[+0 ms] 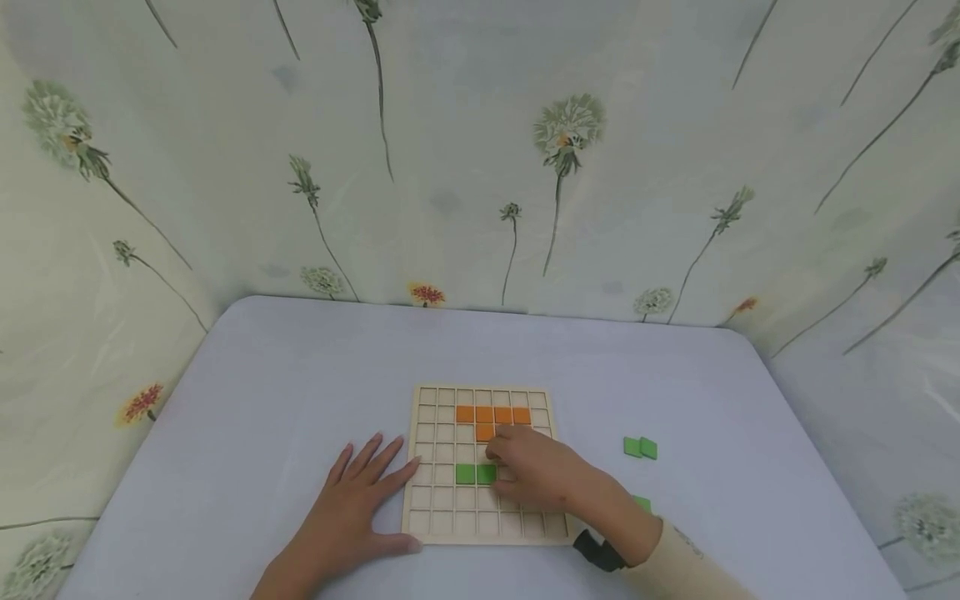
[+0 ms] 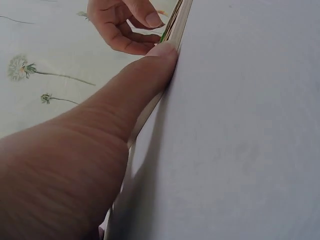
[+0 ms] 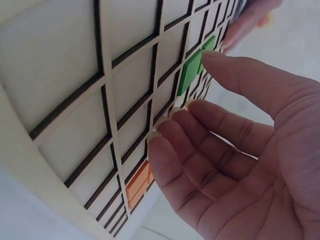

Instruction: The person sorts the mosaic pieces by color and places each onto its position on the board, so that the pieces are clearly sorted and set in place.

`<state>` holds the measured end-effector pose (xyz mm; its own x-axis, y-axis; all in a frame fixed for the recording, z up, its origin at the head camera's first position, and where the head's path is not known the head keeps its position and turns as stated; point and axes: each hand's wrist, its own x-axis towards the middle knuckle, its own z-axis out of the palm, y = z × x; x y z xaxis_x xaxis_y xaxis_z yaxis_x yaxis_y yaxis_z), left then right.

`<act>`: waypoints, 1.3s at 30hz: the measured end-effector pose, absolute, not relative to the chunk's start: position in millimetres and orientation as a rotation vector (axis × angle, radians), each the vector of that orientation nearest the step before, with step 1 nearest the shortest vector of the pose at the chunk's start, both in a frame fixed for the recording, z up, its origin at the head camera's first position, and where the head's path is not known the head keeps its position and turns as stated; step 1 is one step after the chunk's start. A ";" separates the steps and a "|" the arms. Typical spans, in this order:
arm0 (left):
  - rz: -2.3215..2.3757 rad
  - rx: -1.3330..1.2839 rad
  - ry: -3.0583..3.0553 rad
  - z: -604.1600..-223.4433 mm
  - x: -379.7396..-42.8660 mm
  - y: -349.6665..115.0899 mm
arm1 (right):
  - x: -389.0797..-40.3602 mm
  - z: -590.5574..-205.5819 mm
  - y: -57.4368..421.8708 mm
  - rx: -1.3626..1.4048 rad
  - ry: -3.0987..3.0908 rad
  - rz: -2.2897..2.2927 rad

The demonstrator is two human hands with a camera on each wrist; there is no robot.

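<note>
A square board of pale wood (image 1: 466,523), divided by raised ribs into seven rows of cells, lies flat in the nearer part of the white cloth-covered worktop (image 1: 300,358). A broad stretch of worktop runs from its far edge to the worktop's far edge, where a pale curtain printed with dandelions (image 1: 450,150) stands; wide strips also extend to the left and right sides.

The left hand (image 1: 352,504) is spread, its index fingertip at the board's left edge and its thumb against the near left corner. The right hand (image 1: 534,468) reaches in over the right half, fingers loosely bent and thumb well apart from them, with nothing visible between; the thumb tip is just beside the right one of two square green tiles (image 1: 465,473). These sit side by side in the fifth row from the far edge.

Flat square orange tiles (image 1: 483,414) fill four neighbouring cells of the second row, with another directly below; whether the right hand hides more, I cannot tell.

Beyond the board's right edge, two loose green tiles (image 1: 632,447) overlap on the worktop, well apart from the board. Nearer, another green tile (image 1: 642,503) is partly hidden by the right forearm.
</note>
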<state>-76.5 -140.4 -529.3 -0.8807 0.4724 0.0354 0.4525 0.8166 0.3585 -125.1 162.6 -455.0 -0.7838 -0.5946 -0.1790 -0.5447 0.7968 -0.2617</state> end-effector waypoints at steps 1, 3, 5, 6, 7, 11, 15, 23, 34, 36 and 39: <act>0.546 0.737 2.942 -528.8 -76.3 -139.4 | -125.1 -454.1 163.6 -0.878 2.735 -0.287; 0.529 0.721 2.945 -528.0 -76.4 -138.3 | -125.0 -453.0 166.2 -0.867 2.739 -0.293; 0.523 0.714 2.948 -528.0 -76.5 -138.0 | -124.2 -451.3 169.1 -0.842 2.738 -0.310; 0.521 0.709 2.949 -528.0 -76.6 -137.9 | -123.8 -450.9 170.8 -0.829 2.738 -0.321; 0.521 0.708 2.951 -528.1 -76.5 -138.0 | -123.6 -451.0 172.8 -0.819 2.740 -0.323; 0.530 0.702 2.960 -528.7 -76.1 -137.3 | -123.2 -452.6 181.2 -0.780 2.738 -0.342; 0.528 0.691 2.976 -529.2 -75.2 -135.7 | -122.8 -453.6 190.8 -0.750 2.746 -0.357; 0.497 0.664 2.988 -529.0 -73.2 -132.4 | -120.4 -451.4 210.8 -0.671 2.770 -0.372; 0.474 0.676 3.008 -531.7 -73.1 -130.9 | -115.6 -443.6 247.2 -0.541 2.835 -0.391; 0.475 0.683 3.013 -532.0 -73.2 -131.6 | -114.7 -442.9 255.2 -0.525 2.844 -0.373; 0.495 0.696 3.012 -532.1 -73.8 -132.7 | -113.3 -441.1 266.3 -0.492 2.852 -0.339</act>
